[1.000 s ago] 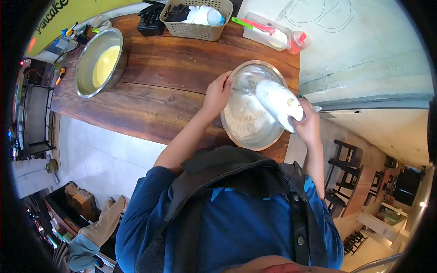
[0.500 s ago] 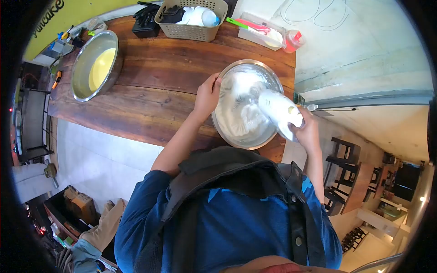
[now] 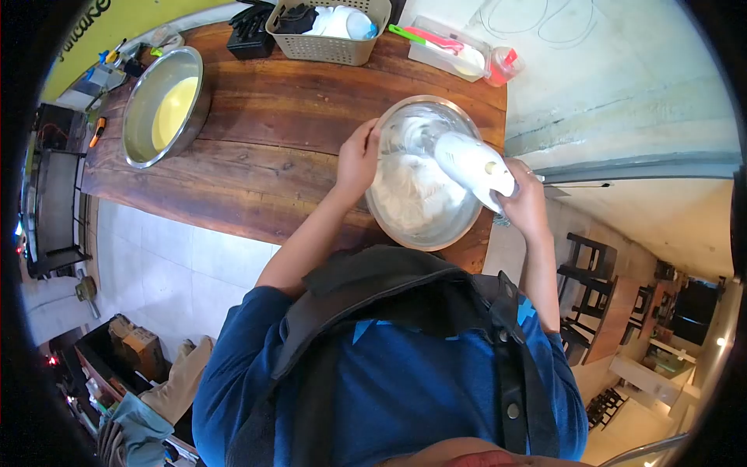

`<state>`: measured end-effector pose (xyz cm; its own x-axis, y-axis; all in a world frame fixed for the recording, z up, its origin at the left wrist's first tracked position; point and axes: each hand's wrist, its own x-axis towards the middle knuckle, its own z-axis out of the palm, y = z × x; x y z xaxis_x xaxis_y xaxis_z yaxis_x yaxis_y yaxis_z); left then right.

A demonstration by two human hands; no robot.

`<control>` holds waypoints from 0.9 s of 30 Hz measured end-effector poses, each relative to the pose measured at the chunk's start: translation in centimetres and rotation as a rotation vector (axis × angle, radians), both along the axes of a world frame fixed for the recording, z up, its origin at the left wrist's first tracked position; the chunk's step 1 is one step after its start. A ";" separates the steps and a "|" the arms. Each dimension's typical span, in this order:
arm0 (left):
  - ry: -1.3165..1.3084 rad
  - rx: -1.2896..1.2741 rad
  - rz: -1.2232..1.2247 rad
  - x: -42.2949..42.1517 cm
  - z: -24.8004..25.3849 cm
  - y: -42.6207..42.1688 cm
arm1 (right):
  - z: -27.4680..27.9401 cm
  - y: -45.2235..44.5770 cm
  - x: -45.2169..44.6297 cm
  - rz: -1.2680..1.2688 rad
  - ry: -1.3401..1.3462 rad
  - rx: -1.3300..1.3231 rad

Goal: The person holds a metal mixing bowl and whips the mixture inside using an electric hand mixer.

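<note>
A metal mixing bowl [image 3: 465, 226] stands on the wooden table, with a white, fluffy mixture [image 3: 412, 194] inside. My left hand [image 3: 359, 159] is closed on the bowl's left rim. On the right, my right hand [image 3: 525, 201] is wrapped round the handle of a white hand mixer [image 3: 465, 162]. The mixer reaches over the bowl's right rim and its front end points into the upper part of the mixture. Its beaters are blurred and partly hidden.
Farther left on the table [image 3: 264, 175] is a second metal bowl [image 3: 204, 101] holding a yellow mixture [image 3: 175, 113]. A plastic basket [image 3: 323, 50], a black box [image 3: 250, 45], a clear container [image 3: 443, 62] with a green-and-red spatula [image 3: 424, 39] and a red-lidded jar [image 3: 504, 68] line the back.
The mixer and my right hand have moved slightly up and left, so its front end is now nearer the bowl's upper part. My left hand still holds the rim.
</note>
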<state>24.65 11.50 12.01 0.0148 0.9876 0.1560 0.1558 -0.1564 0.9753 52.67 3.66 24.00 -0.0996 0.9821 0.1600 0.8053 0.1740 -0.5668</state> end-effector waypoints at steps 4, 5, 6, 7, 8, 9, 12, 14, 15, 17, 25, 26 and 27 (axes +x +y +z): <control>-0.165 -0.032 0.069 -0.7 -2.2 -0.1 | 1.3 -1.3 0.9 0.020 -0.193 -0.206; -0.165 -0.035 0.067 -0.5 -2.7 -0.1 | 1.9 -1.7 0.8 0.090 -0.150 -0.281; -0.125 -0.046 0.051 -0.2 -2.2 -0.1 | 2.4 -1.9 0.5 0.158 -0.106 -0.357; -0.087 -0.055 0.035 0.2 -1.8 -0.2 | 2.1 -2.0 0.6 0.155 -0.055 -0.381; -0.090 -0.056 0.032 0.3 -1.6 -0.1 | 1.1 -2.0 0.9 0.152 -0.057 -0.383; -0.089 -0.061 0.011 0.4 -1.5 0.1 | 0.0 -1.9 0.9 0.094 0.033 -0.309; -0.104 -0.040 0.000 0.3 -1.8 0.1 | -0.5 -1.4 1.4 -0.013 0.113 -0.190; -0.118 -0.010 0.008 -0.1 -2.3 0.1 | 0.4 -0.9 1.7 -0.101 -0.082 -0.208; -0.154 -0.001 0.015 -0.2 -2.5 0.1 | 0.6 -0.9 1.9 -0.071 -0.169 -0.205; -0.190 0.007 0.024 -0.3 -2.9 -0.2 | 1.1 -1.0 1.7 0.042 -0.175 -0.290; -0.103 -0.103 -0.011 1.6 -0.7 -0.8 | -0.8 0.1 -0.7 0.091 0.040 -0.101; -0.103 -0.102 -0.011 1.4 -0.9 -0.8 | -1.3 0.3 -0.4 -0.018 0.004 -0.001; -0.192 -0.076 -0.001 0.9 -1.3 -0.9 | -0.5 0.5 -0.2 -0.002 0.001 -0.045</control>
